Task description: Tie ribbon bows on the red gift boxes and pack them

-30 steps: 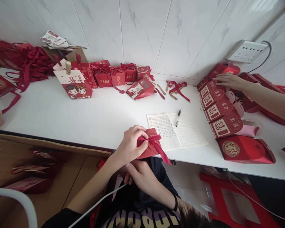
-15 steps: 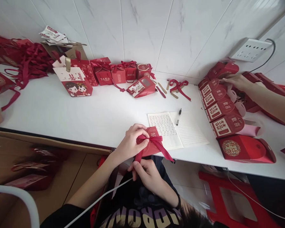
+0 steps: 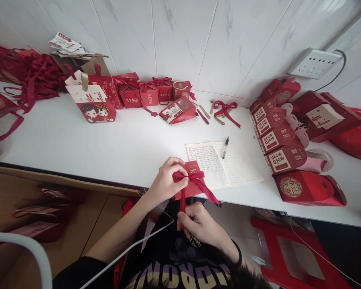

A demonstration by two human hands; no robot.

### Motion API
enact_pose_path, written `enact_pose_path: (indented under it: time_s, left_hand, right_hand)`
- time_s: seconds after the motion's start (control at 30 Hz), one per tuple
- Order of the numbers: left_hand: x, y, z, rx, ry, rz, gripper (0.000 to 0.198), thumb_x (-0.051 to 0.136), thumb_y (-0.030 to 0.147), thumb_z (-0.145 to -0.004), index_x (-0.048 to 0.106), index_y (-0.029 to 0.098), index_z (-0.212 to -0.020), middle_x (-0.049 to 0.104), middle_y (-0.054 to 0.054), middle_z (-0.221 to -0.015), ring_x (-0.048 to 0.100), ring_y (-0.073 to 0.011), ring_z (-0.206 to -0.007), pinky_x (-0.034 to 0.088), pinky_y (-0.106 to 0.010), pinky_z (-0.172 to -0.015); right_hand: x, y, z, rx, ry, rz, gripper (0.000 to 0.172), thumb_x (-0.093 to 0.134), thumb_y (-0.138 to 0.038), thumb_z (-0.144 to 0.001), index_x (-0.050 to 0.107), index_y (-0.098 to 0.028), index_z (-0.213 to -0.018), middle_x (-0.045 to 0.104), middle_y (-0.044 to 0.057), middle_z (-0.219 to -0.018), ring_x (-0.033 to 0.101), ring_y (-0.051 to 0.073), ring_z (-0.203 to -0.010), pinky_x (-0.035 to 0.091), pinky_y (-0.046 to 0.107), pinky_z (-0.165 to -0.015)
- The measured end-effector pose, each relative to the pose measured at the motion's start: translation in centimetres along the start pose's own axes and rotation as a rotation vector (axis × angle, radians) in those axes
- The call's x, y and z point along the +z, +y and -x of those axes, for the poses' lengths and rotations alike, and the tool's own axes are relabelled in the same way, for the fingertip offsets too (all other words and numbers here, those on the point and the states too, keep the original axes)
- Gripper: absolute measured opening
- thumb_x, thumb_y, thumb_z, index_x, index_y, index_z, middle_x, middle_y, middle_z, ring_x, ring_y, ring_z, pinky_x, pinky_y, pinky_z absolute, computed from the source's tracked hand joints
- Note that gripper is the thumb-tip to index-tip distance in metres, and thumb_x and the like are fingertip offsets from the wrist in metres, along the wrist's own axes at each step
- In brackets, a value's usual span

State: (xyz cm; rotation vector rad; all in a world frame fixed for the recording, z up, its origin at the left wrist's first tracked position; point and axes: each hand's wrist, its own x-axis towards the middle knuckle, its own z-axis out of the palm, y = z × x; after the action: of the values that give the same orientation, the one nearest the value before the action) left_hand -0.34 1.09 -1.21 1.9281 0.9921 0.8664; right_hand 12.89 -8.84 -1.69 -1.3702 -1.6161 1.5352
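A small red gift box (image 3: 193, 188) lies at the table's front edge, with a dark red ribbon (image 3: 209, 192) tied on it in a bow. My left hand (image 3: 167, 179) pinches the ribbon at the knot, thumb and fingertips together, partly covering the box's left side. Below the edge, my right hand (image 3: 198, 223) grips a ribbon tail that runs taut down from the knot. The other tail hangs loose over the box's right corner.
An open notebook (image 3: 243, 168) with a pen (image 3: 225, 147) lies right of the box. Red gift boxes (image 3: 282, 160) line the right side; more boxes (image 3: 130, 96) stand by the wall. Loose ribbon (image 3: 228, 111) lies at the back. A white cable (image 3: 138, 243) crosses my lap.
My right hand has moved right and slightly down, drawing the ribbon tail straight. My left hand keeps its pinch. Another person's arm has left the boxes at right.
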Motion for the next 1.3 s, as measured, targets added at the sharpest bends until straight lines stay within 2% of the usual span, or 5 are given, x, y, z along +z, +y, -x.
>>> enact_pose_path:
  time_s: [0.4, 0.53, 0.63, 0.83, 1.3]
  left_hand:
    - [-0.9, -0.4, -0.2, 0.091, 0.01, -0.008, 0.013, 0.06, 0.027, -0.078, 0.06, 0.021, -0.089, 0.055, -0.005, -0.113, 0.051, -0.0204, -0.112, 0.04, -0.037, -0.099]
    - [-2.3, 0.0, 0.2, -0.052, 0.238, -0.112, 0.021, 0.049, 0.034, -0.084, 0.054, 0.021, -0.1, 0.057, -0.005, -0.11, 0.052, -0.0216, -0.107, 0.039, -0.04, -0.095]
    - [-2.6, 0.4, 0.4, -0.156, 0.169, -0.176, 0.018, 0.045, 0.035, -0.085, 0.056, 0.021, -0.084, 0.059, -0.003, -0.091, 0.055, -0.0199, -0.091, 0.041, -0.039, -0.087]
    - [-2.0, 1.1, 0.8, -0.138, 0.09, -0.15, 0.015, 0.048, 0.032, -0.085, 0.05, 0.02, -0.074, 0.055, 0.0, -0.08, 0.052, -0.0156, -0.08, 0.043, -0.03, -0.077]
    - [-2.1, 0.6, 1.1, 0.014, 0.078, -0.137, 0.003, 0.05, 0.018, -0.082, 0.052, 0.02, -0.084, 0.056, -0.001, -0.087, 0.052, -0.0146, -0.082, 0.043, -0.03, -0.08]
  right_hand:
    - [-2.6, -1.4, 3.0, -0.151, -0.053, 0.052, 0.037, 0.047, -0.037, -0.093, 0.064, -0.017, -0.067, 0.062, 0.0, -0.055, 0.054, 0.01, -0.048, 0.043, 0.021, -0.054]
    - [-7.1, -1.5, 4.2, -0.263, 0.402, -0.029, 0.045, 0.039, -0.046, -0.094, 0.063, -0.018, -0.068, 0.052, -0.002, -0.046, 0.048, 0.011, -0.044, 0.038, 0.024, -0.049]
    - [-8.5, -1.3, 1.9, -0.121, 0.577, 0.148, 0.042, 0.046, -0.053, -0.089, 0.058, -0.018, -0.067, 0.056, 0.002, -0.061, 0.051, 0.014, -0.059, 0.04, 0.025, -0.057]
    - [-7.0, -0.8, -2.5, -0.067, 0.521, 0.088, 0.044, 0.048, -0.057, -0.084, 0.047, -0.019, -0.063, 0.047, -0.001, -0.059, 0.042, 0.013, -0.057, 0.035, 0.025, -0.055]
    - [-6.3, 0.2, -2.7, -0.087, 0.521, -0.063, 0.036, 0.055, -0.05, -0.084, 0.054, -0.017, -0.07, 0.053, 0.0, -0.065, 0.047, 0.012, -0.061, 0.037, 0.024, -0.057]
